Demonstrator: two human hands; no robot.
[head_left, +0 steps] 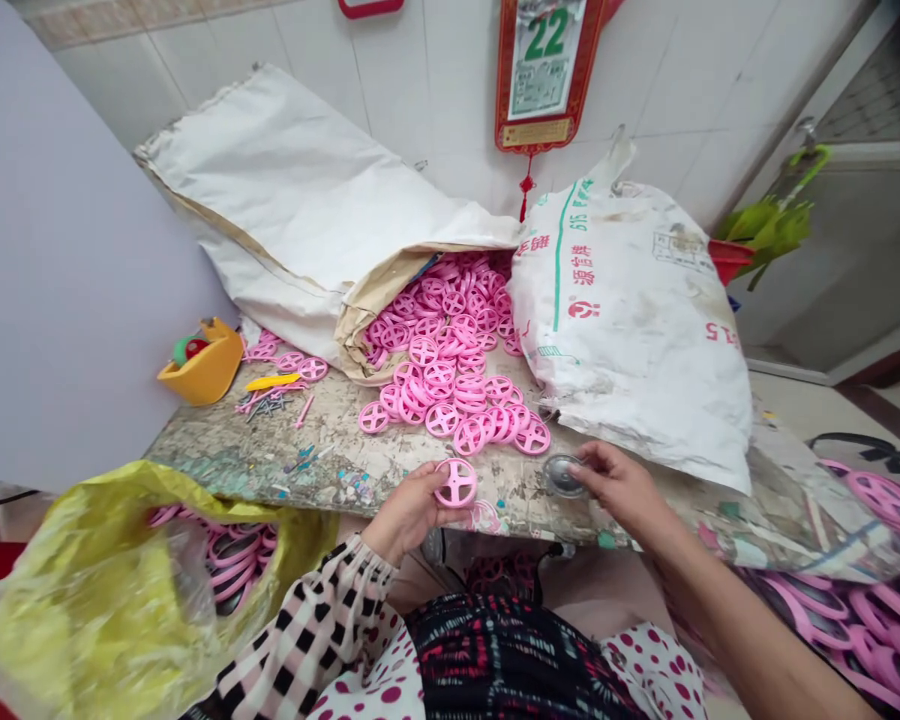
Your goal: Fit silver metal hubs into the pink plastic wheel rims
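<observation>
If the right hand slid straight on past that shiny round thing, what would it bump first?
Probably the pink plastic wheel in the left hand, ahead of the right hand, though depth is hard to judge.

A wall calendar [541, 75] in a red frame hung on the tiled wall [690, 90], its page showing a large green "22" [546, 35]. The finer print below was too small to read. On the white woven sack [630, 340], green print [579, 205] beside a long green stripe began "515", and the rest was unreadable. Red Chinese characters [583, 265] ran down the sack above a small red logo [583, 309], too creased to read with certainty. Sideways red print [722, 332] near its right edge looked like "515".
</observation>
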